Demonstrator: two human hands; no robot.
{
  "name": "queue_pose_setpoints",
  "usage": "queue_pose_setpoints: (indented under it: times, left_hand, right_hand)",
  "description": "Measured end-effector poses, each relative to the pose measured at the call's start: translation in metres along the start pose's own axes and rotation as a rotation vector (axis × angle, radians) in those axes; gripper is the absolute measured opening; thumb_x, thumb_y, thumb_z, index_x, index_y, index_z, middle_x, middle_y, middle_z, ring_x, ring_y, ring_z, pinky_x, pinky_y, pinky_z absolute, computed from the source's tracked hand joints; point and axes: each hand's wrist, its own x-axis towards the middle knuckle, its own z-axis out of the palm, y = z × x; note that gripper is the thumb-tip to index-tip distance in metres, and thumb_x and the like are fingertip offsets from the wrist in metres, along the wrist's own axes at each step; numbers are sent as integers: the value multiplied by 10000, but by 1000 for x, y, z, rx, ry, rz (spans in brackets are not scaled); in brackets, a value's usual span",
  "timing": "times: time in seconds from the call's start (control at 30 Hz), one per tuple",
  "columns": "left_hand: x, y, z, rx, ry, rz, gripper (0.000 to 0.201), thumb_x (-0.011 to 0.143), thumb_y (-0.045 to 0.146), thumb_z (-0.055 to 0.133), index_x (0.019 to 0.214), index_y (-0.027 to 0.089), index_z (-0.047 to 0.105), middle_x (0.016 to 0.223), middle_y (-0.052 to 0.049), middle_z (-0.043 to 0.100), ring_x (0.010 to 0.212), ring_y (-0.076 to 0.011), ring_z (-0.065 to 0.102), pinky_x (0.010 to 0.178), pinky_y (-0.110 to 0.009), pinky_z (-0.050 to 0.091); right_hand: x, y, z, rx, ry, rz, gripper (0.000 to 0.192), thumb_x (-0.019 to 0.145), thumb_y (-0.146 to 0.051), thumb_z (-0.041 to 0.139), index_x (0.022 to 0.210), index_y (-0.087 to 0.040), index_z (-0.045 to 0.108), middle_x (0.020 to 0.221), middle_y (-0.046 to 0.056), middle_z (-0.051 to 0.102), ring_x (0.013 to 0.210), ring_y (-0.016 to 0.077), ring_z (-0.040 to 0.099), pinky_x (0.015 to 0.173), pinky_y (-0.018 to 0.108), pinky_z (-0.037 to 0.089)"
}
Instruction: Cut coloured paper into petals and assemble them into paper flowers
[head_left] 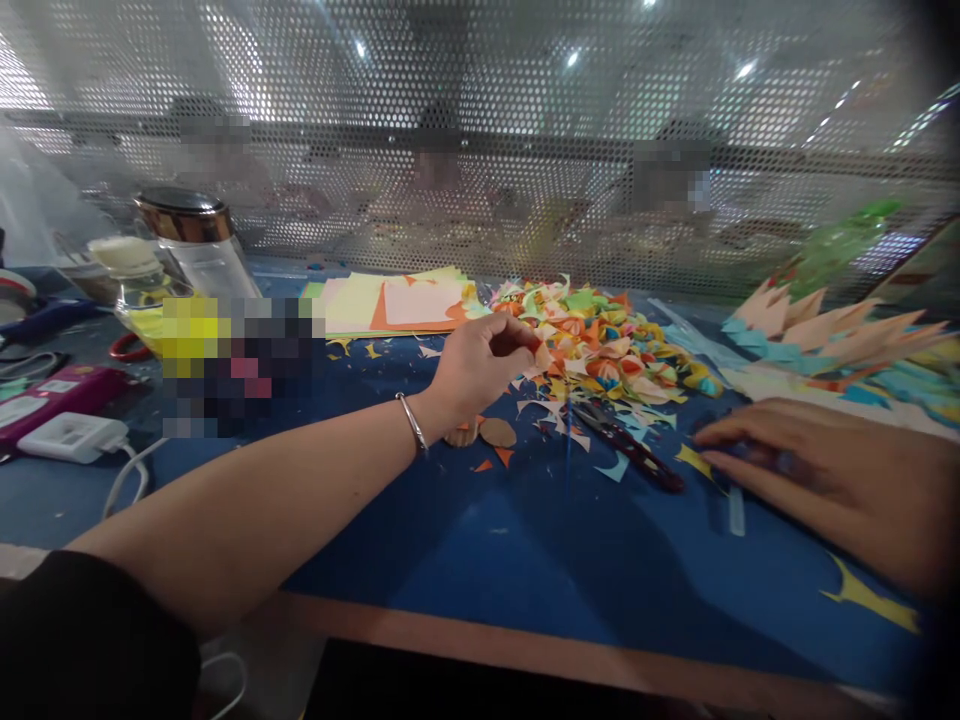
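My left hand (480, 370), with a silver bangle at its wrist, is raised over the table beside a heap of small folded paper pieces (600, 345). Its thumb and fingertips pinch a small pale-orange paper piece (539, 358). My right hand (832, 480) hovers low at the right, slightly blurred, thumb and forefinger a little apart, with nothing plainly seen between them. Under its fingertips lies a yellow paper scrap (694, 459), and a clear strip (737, 512) pokes out nearby. Dark-handled scissors (637, 450) rest between the hands.
Stacked coloured sheets (352, 300) lie at the back. Two round brown discs (498, 432) sit near my left wrist. Bottles (124, 265), a white charger (71, 438) and cables stand left. A spiky folded-paper piece (817, 330) is at right. Perforated metal screen (480, 190) closes the back.
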Motion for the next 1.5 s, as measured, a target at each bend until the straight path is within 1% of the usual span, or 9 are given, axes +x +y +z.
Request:
queue_pose_setpoints:
  times: [0.1, 0.2, 0.43, 0.57, 0.87, 1.0, 1.13, 1.33, 1.5]
  left_hand:
    - [-1, 2, -1, -4, -4, 0, 98, 732, 112, 649, 786, 192, 663, 785, -5, 725, 697, -107, 631, 720, -276, 524]
    - [2, -1, -2, -19, -3, 23, 91, 731, 125, 652, 792, 191, 666, 789, -3, 725, 710, -107, 635, 713, -269, 520]
    - [13, -9, -10, -72, 65, 45, 83, 744, 123, 663, 806, 180, 669, 807, -12, 725, 736, -111, 644, 752, -288, 542]
    - [17, -12, -11, -67, 19, 7, 92, 741, 87, 666, 775, 172, 660, 757, 7, 696, 702, -95, 621, 744, -276, 531]
    - [13, -16, -9, -152, -149, -63, 97, 736, 162, 742, 789, 171, 662, 768, -6, 695, 722, -102, 637, 753, -284, 543]
    - [12, -13, -11, -47, -193, -13, 74, 751, 186, 728, 791, 175, 667, 763, -13, 700, 703, -102, 627, 726, -274, 536]
    - [5, -8, -10, 102, -224, 72, 47, 774, 190, 680, 821, 186, 676, 830, -22, 743, 719, -98, 647, 696, -246, 524]
    - [-4, -5, -7, 306, -208, 262, 123, 792, 144, 601, 848, 190, 701, 888, -16, 773, 766, -103, 666, 721, -250, 519]
    - [-3, -1, -9, 387, -296, 216, 123, 786, 136, 627, 840, 179, 728, 872, -22, 756, 789, -117, 670, 731, -268, 509]
  right_hand:
    - [29, -46, -7, 105, -85, -134, 311, 992, -456, 483, 937, -297, 745, 958, 111, 791, 826, 260, 740, 753, 403, 566]
    - [60, -78, -2, 96, -130, -205, 324, 1001, -371, 442, 918, -252, 732, 948, 98, 796, 812, 249, 740, 697, 370, 540]
    - [98, -115, 29, 69, -167, -419, 215, 985, -256, 518, 954, -221, 728, 961, 67, 803, 855, 229, 746, 729, 327, 534]
    - [94, -111, 36, 97, -210, -401, 209, 990, -270, 533, 964, -218, 733, 984, 76, 798, 858, 233, 753, 752, 340, 556]
    - [84, -74, 45, 152, -235, -344, 188, 979, -269, 548, 913, -235, 721, 912, 65, 790, 793, 224, 748, 705, 337, 545]
    - [87, -69, 37, 161, -268, -318, 161, 941, -245, 564, 909, -245, 723, 905, 55, 787, 785, 227, 738, 680, 341, 518]
    - [89, -69, 27, 197, -255, -233, 197, 939, -309, 565, 826, -242, 712, 774, 44, 742, 674, 212, 687, 615, 335, 461]
    - [89, -70, 22, 225, -105, -126, 290, 950, -436, 512, 855, -236, 700, 765, 60, 724, 669, 226, 660, 631, 367, 434]
    - [89, -66, 23, 236, -85, -114, 297, 943, -454, 509, 885, -241, 707, 770, 59, 722, 668, 223, 652, 623, 366, 414]
